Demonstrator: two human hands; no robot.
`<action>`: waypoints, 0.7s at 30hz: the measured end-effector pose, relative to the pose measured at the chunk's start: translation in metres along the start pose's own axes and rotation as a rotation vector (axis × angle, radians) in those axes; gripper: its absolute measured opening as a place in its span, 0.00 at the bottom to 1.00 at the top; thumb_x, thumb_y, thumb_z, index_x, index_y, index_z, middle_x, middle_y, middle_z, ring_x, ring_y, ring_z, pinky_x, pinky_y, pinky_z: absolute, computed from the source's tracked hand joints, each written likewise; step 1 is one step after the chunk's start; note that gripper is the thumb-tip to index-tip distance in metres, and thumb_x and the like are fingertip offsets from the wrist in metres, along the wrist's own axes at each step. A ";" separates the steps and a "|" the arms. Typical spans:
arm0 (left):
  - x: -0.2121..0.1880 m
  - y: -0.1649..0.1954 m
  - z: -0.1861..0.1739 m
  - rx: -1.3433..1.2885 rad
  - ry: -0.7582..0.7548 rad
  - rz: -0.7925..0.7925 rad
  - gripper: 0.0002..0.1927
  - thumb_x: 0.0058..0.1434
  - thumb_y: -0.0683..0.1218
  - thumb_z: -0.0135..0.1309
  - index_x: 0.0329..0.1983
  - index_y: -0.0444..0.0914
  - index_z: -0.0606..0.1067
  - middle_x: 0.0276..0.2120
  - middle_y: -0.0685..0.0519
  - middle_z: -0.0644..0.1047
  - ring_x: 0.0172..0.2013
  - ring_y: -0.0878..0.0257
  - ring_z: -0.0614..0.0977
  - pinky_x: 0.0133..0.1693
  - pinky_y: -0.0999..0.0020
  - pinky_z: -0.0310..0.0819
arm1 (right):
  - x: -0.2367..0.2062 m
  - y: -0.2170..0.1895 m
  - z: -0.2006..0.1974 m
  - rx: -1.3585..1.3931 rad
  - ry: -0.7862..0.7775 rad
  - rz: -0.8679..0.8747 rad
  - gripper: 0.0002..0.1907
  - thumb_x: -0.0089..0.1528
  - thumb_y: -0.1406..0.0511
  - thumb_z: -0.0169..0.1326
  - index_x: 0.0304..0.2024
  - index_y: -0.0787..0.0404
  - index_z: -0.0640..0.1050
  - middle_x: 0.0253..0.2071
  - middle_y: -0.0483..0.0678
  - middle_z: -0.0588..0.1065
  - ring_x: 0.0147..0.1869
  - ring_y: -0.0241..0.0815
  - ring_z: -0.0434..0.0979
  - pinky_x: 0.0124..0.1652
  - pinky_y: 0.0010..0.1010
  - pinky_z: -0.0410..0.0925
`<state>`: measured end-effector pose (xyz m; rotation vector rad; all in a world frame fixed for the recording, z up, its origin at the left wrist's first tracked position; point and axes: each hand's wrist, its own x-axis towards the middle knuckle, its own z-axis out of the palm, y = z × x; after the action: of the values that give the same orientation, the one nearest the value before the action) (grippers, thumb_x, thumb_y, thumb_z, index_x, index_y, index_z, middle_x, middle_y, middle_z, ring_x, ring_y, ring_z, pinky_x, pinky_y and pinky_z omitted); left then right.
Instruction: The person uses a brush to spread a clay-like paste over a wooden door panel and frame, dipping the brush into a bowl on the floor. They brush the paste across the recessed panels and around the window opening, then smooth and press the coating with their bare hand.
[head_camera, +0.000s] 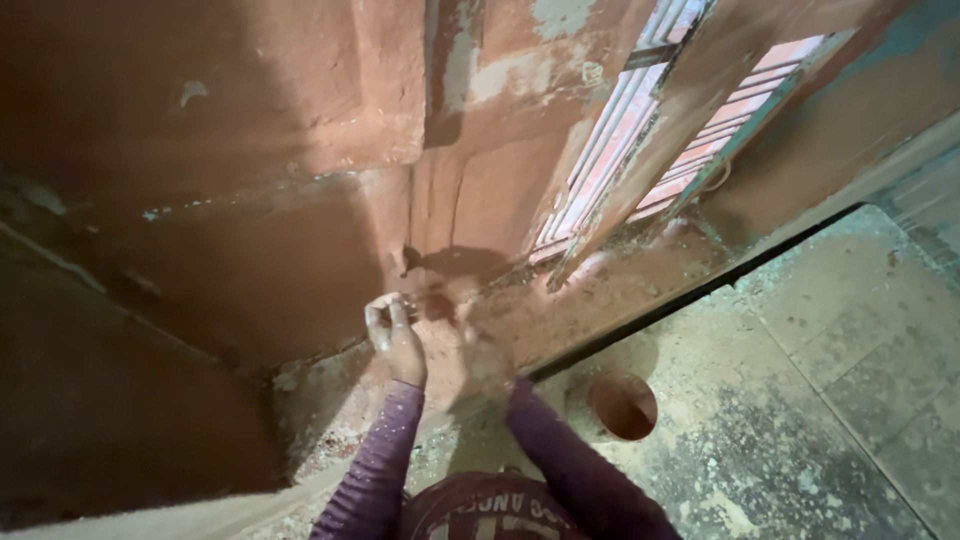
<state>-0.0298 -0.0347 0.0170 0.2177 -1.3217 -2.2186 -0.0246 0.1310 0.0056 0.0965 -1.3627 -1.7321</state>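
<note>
Both hands work in a tight corner: the reddish wall (200, 150) closes the left and far sides, and the slatted shutter (640, 130) leans in far right. A round bowl (624, 405) sits near right; the floor (800, 400) beyond it lies open.

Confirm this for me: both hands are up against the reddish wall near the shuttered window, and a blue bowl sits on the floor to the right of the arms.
One detail is off: the bowl is reddish-brown, not blue, as the head view shows. The rest holds: the left hand and right hand are at the reddish wall near the shuttered window, with the bowl on the floor right of the arms.
</note>
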 end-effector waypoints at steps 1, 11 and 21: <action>0.001 0.003 -0.004 -0.010 0.015 0.044 0.01 0.73 0.40 0.49 0.44 0.38 0.71 0.38 0.55 0.75 0.37 0.67 0.76 0.41 0.70 0.74 | -0.001 -0.006 -0.008 -0.376 0.088 -0.186 0.21 0.69 0.66 0.46 0.65 0.60 0.70 0.36 0.40 0.76 0.21 0.27 0.62 0.21 0.22 0.57; -0.001 0.012 -0.012 0.031 -0.004 0.016 0.02 0.72 0.40 0.48 0.45 0.40 0.70 0.39 0.55 0.75 0.39 0.69 0.77 0.40 0.72 0.73 | 0.056 0.163 0.027 -2.152 0.051 -1.090 0.26 0.73 0.67 0.52 0.73 0.64 0.67 0.31 0.37 0.67 0.26 0.25 0.61 0.25 0.19 0.57; 0.012 0.016 -0.014 0.211 0.033 0.139 0.08 0.70 0.40 0.54 0.49 0.36 0.68 0.43 0.52 0.71 0.44 0.67 0.75 0.46 0.70 0.74 | 0.027 0.081 -0.054 -2.922 0.743 -1.019 0.20 0.74 0.67 0.50 0.67 0.68 0.71 0.47 0.47 0.73 0.47 0.36 0.71 0.46 0.27 0.65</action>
<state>-0.0288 -0.0576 0.0250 0.2306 -1.5057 -1.9538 0.0367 0.0741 0.0618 0.2246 -2.3249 1.8880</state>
